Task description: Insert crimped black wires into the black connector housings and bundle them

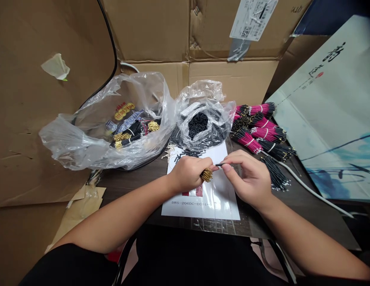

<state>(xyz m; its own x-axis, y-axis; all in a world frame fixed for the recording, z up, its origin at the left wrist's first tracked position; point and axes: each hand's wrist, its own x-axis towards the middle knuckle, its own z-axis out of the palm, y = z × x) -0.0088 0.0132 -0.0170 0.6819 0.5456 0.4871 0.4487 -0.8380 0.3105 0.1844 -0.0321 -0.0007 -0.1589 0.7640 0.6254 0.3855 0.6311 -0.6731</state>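
Mostly cardboard (149,31) around a dark table (128,186)

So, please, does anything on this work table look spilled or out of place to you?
Yes. Short black tubes lie loose on the white printed sheet, outside their plastic bag, and a few gold-coloured pins are scattered beside them. They look spilled because most other parts sit bagged or bundled.

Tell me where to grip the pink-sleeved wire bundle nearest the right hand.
Grip the pink-sleeved wire bundle around its middle, at the white tie, from above with the right hand. It lies flat, and the pink length is gathered tight there while the black ends splay.
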